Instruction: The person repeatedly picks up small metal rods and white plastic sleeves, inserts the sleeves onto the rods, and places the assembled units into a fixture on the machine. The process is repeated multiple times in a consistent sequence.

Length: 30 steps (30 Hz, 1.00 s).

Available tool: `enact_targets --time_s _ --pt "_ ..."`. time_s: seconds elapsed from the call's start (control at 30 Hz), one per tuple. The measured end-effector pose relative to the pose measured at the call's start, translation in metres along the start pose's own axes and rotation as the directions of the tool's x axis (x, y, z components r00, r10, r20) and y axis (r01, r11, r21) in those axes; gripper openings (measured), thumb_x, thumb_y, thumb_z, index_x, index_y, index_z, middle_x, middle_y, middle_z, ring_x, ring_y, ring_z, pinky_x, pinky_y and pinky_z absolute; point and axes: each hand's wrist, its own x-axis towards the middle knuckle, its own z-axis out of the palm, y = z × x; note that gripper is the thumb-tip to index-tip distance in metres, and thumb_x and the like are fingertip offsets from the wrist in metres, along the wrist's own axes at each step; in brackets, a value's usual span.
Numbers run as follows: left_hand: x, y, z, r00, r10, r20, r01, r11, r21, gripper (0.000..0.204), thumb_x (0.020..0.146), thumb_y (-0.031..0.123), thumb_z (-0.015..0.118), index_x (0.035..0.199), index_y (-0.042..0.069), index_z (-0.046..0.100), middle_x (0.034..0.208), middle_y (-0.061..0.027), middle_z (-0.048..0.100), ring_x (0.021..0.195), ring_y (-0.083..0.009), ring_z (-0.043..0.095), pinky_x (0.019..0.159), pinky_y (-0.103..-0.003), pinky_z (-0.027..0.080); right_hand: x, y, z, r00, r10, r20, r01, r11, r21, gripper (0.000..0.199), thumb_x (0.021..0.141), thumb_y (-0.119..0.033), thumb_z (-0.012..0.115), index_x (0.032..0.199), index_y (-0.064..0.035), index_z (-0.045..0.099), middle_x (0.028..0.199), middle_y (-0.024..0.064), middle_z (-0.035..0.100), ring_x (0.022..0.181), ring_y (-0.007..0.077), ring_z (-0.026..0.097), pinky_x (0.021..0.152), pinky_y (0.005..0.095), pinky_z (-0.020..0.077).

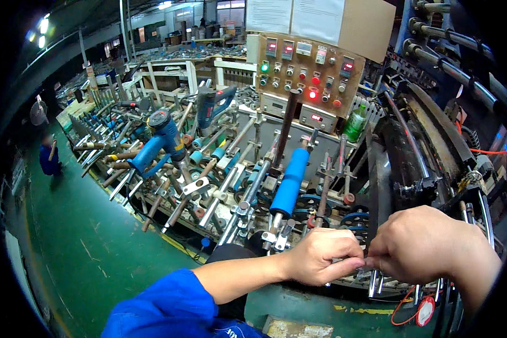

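Observation:
My left hand [325,256] and my right hand [421,243] meet at the fingertips over the front edge of the machine. Thumb and fingers are pinched together on both. A small, clear-looking bit shows just under the fingertips, too small to name. Behind my left hand slants a bright blue roller [290,181] on a metal shaft, apart from the hand. Chrome rods [373,283] stick out below my right hand. Blue-rimmed wheels [355,218] sit just beyond the two hands, partly covered by them.
Two blue heat guns [162,147] [211,107] stand among rods and clamps at left. Behind rises a control panel [298,70] with lit buttons, a green bottle [355,123] beside it. Dark machine beams [434,121] fill the right. A person [49,156] is on the green floor far left.

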Motion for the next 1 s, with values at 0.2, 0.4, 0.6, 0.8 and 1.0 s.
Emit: enact_targets --time_s 0.2,0.4,0.6,0.8,1.0 --pt "0.002 0.001 -0.012 0.999 -0.031 0.017 0.030 0.999 0.026 0.006 0.088 0.006 0.074 0.091 0.002 0.071 0.083 -0.0118 0.069 0.071 -0.0252 0.068 0.064 -0.034 0.054 0.004 -0.002 -0.014 0.992 0.092 0.081 -0.096 0.995 0.042 0.019 0.084 -0.018 0.067 0.085 -0.0006 0.075 0.085 0.0237 0.073 0.085 0.0394 0.073 0.076 0.0470 0.0586" --pt "0.010 -0.001 -0.005 0.997 -0.071 0.032 0.070 0.997 0.022 0.004 0.086 0.003 0.075 0.088 0.001 0.072 0.080 -0.0108 0.071 0.070 -0.0237 0.068 0.063 -0.033 0.054 -0.006 0.009 -0.009 0.990 0.118 0.072 -0.126 0.985 0.118 0.026 0.094 -0.026 0.063 0.084 -0.0029 0.072 0.078 0.0209 0.068 0.080 0.0426 0.067 0.073 0.0504 0.0537" --pt "0.006 0.002 -0.010 0.997 -0.070 0.024 0.069 0.997 0.032 0.004 0.085 0.003 0.076 0.087 0.002 0.072 0.079 -0.0106 0.071 0.067 -0.0227 0.068 0.059 -0.032 0.053 -0.004 0.002 -0.012 0.977 0.190 0.097 -0.197 0.978 0.063 0.026 0.093 -0.025 0.065 0.084 -0.0024 0.072 0.078 0.0200 0.068 0.080 0.0420 0.066 0.071 0.0496 0.0532" --pt "0.005 0.001 -0.004 0.996 -0.089 0.023 0.089 0.996 -0.014 0.006 0.087 0.006 0.076 0.088 0.000 0.073 0.080 -0.0118 0.071 0.070 -0.0232 0.069 0.062 -0.032 0.053 -0.009 0.004 -0.015 0.987 0.134 0.091 -0.137 0.990 0.029 0.021 0.089 -0.021 0.062 0.087 -0.0057 0.076 0.084 0.0202 0.073 0.084 0.0391 0.072 0.076 0.0471 0.0569" --pt "0.009 0.002 -0.005 0.995 -0.105 -0.001 0.105 0.994 0.020 0.008 0.089 0.007 0.075 0.090 0.000 0.073 0.081 -0.0112 0.071 0.070 -0.0222 0.068 0.062 -0.032 0.053 -0.009 -0.002 -0.028 0.952 0.265 0.152 -0.273 0.961 0.032 0.023 0.093 -0.025 0.065 0.091 -0.0048 0.075 0.090 0.0183 0.074 0.088 0.0378 0.072 0.080 0.0467 0.0567"
